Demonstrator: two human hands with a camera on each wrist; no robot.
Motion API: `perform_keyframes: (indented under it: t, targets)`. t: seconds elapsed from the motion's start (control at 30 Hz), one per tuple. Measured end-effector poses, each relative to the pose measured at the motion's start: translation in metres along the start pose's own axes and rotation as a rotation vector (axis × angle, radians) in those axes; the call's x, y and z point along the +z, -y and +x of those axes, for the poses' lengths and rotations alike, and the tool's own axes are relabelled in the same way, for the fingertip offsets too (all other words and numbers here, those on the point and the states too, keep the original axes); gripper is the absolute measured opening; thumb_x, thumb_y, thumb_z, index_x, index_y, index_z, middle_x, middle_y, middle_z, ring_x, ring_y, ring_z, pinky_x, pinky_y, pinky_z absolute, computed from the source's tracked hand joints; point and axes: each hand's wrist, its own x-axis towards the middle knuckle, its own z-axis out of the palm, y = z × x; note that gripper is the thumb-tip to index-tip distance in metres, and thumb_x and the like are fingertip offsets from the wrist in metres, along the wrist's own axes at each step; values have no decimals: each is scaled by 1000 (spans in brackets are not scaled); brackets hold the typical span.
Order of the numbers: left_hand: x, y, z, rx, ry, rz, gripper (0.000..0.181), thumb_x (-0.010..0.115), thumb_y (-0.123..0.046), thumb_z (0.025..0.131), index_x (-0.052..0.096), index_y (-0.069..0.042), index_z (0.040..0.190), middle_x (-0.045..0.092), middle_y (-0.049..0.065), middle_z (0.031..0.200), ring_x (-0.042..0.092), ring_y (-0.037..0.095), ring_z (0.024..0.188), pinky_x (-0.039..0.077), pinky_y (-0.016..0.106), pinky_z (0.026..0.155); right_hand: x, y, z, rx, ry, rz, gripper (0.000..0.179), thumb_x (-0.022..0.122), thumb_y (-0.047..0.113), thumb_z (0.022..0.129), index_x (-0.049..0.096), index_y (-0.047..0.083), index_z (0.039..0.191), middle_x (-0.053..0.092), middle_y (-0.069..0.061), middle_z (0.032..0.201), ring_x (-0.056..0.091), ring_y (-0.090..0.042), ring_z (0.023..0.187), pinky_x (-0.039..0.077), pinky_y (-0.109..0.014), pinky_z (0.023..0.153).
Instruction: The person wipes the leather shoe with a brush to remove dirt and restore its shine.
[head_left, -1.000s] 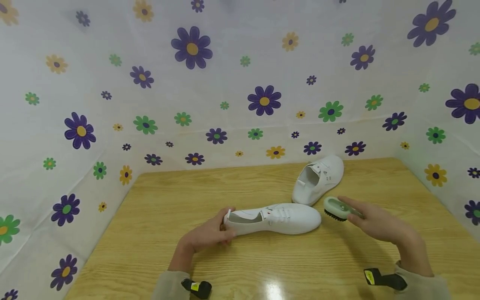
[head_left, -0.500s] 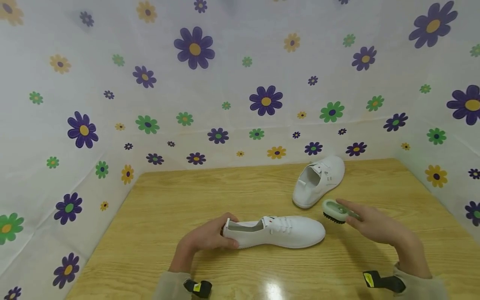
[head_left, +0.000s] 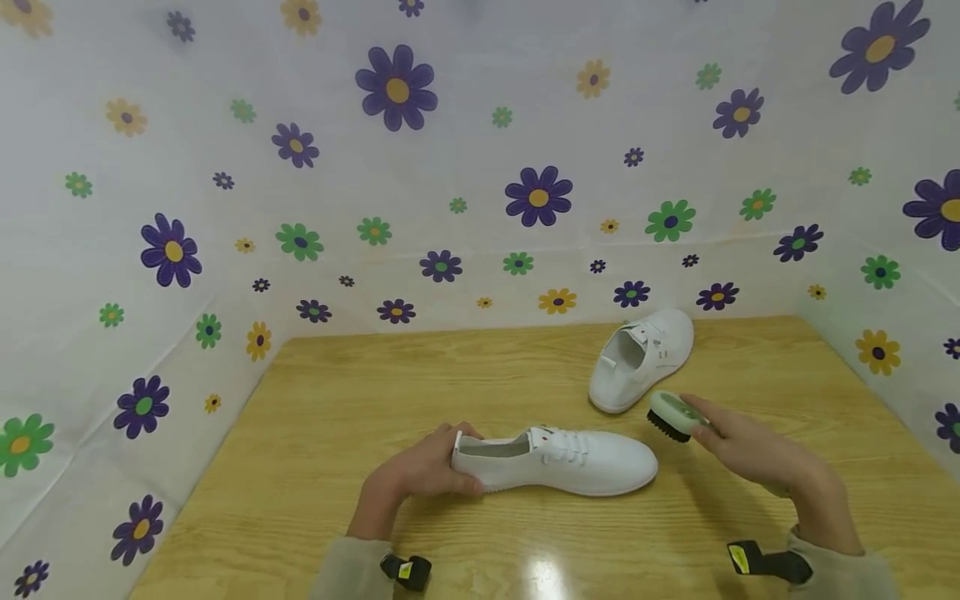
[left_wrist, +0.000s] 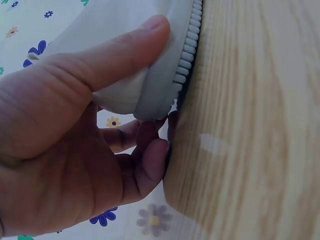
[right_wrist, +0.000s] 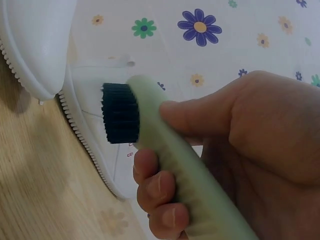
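My left hand [head_left: 429, 467] grips the heel of a white lace-up shoe [head_left: 600, 462], whose toe points right. In the left wrist view the thumb presses the shoe's side above the ribbed sole [left_wrist: 186, 60], while the fingers curl behind the heel. My right hand [head_left: 757, 446] holds a pale green brush [right_wrist: 172, 150] by its handle, fingers wrapped round it. Its dark bristles [right_wrist: 120, 114] face left and down, apart from both shoes. The brush head is just right of the gripped shoe's toe.
A second white shoe [head_left: 648, 358] stands behind on the wooden table [head_left: 375, 383], its toe toward the back right. A white cloth [head_left: 465, 150] printed with flowers walls the table at the back and both sides. Each wrist wears a black strap [head_left: 772, 560].
The gripped shoe has come down and nearer to me, away from the second shoe. The brush has tilted slightly, showing more of its bristles. Both hands keep their hold.
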Motion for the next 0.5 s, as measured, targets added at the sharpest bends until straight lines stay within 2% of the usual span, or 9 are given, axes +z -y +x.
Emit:
perform_keyframes:
  t: [0.17,0.27,0.37,0.43,0.5]
  targets:
    - [-1,1,2,7,6,-5,56,87,-26,75,60,-12,122,53,7,108,47,21,99,44,41,87,1,-4,0,24,26,93,70,45,31,107,8,-1,157,32,-35,146,40,-48,126,40,-63,97]
    - [0,3,2,16,16,-18,55,87,-26,76,59,-12,121,53,6,109,47,20,99,43,40,87,0,-7,-1,26,19,72,75,49,34,105,7,0,158,36,-33,143,43,-44,121,43,-56,93]
    - [0,5,4,30,23,-28,55,87,-26,76,59,-11,121,55,5,109,48,20,99,43,39,88,0,-9,-2,-14,-11,42,72,47,31,106,8,-3,157,35,-35,144,44,-44,120,44,-53,91]
    - [1,7,4,46,28,-35,54,87,-26,76,59,-11,121,58,5,110,50,19,100,44,39,88,2,-9,-2,-33,-32,53,70,44,29,107,7,-3,157,33,-34,144,48,-43,112,47,-48,83]
    - [1,8,4,53,29,-36,55,87,-26,76,59,-10,121,59,4,110,51,19,100,44,40,88,5,-10,-2,-52,-53,92,67,41,26,108,6,-4,156,36,-33,138,52,-38,97,48,-41,73]
